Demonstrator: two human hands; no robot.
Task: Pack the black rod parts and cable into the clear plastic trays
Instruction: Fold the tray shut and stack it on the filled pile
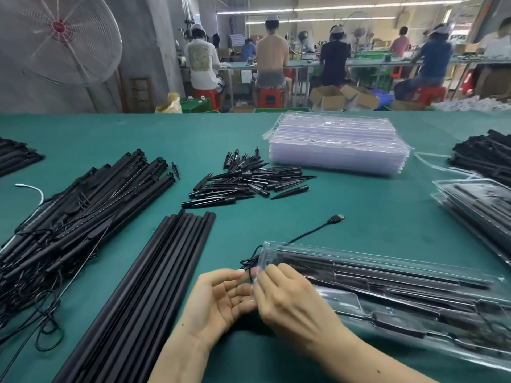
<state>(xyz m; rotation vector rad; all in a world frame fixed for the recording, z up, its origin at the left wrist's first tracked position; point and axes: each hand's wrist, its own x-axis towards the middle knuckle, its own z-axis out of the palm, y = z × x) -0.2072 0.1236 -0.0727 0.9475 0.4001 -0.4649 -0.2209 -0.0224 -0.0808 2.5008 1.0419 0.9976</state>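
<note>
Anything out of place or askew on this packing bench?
Mostly orderly. The cable trails out of the open tray, its USB plug lying on the green mat. One spike lies apart from its pile.

I have one view only, from a wide-angle camera worn on the head, looking forward and down across the green table (359, 217), close above both hands, with the workshop rows of seated people far behind.
</note>
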